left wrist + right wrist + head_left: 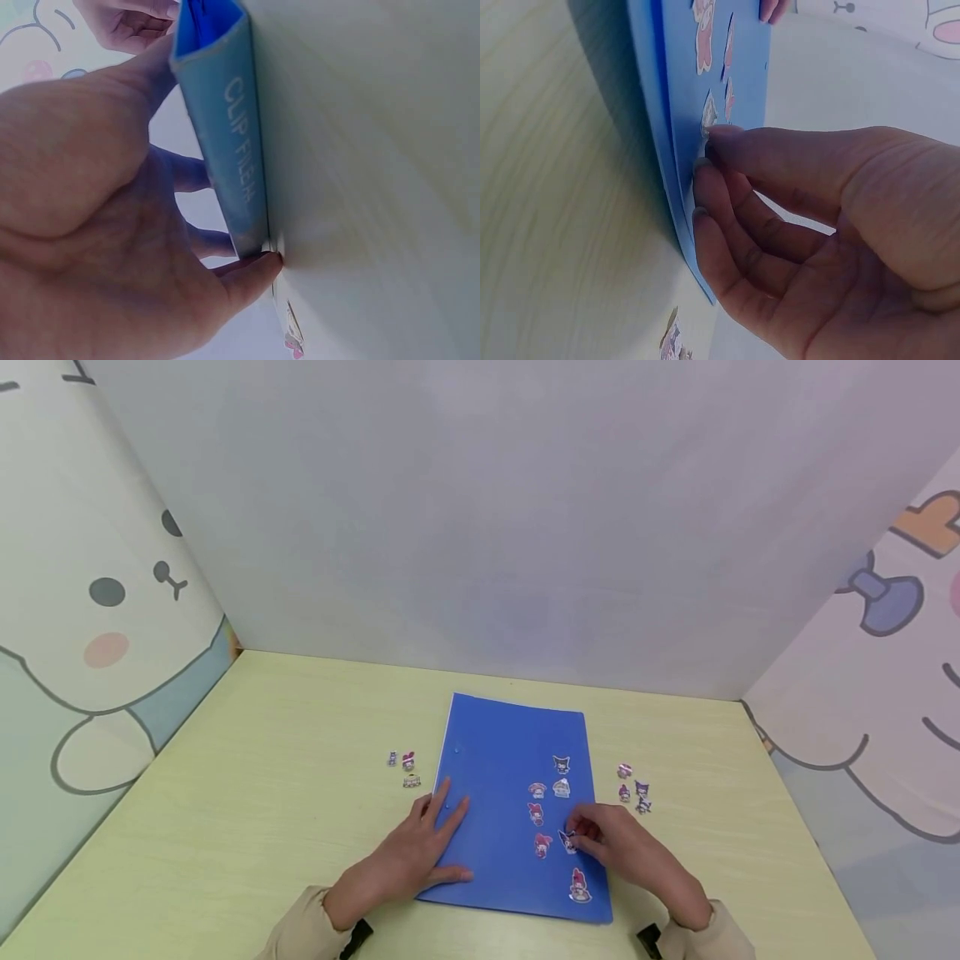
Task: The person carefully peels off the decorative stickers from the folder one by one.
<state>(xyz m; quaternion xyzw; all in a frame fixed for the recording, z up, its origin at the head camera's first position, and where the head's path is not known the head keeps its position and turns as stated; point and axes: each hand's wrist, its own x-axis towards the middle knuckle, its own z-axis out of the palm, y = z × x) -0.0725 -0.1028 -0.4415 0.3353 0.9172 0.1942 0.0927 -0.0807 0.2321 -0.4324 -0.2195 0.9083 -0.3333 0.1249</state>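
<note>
A blue clip file folder [502, 793] lies flat on the table, its spine [229, 142] lettered "CLIP FILE" in the left wrist view. My left hand [408, 856] rests on its left side with fingers and thumb spread; one finger touches the table beside the spine. Near the right edge, my right hand [618, 843] pinches a dark-and-white cartoon sticker [567, 842] between thumb and index finger, right at the cover. In the right wrist view the fingertips partly hide this sticker [709, 111]. Around it on the cover are several other stickers, including a red-hooded one [579, 887] below.
Left of the folder, three small stickers [408, 762] lie on the pale yellow table [300, 735]. Several more stickers [642, 790] lie to its right. A pale wall [465, 527] stands behind, with cartoon-printed cloth [112, 652] at both sides.
</note>
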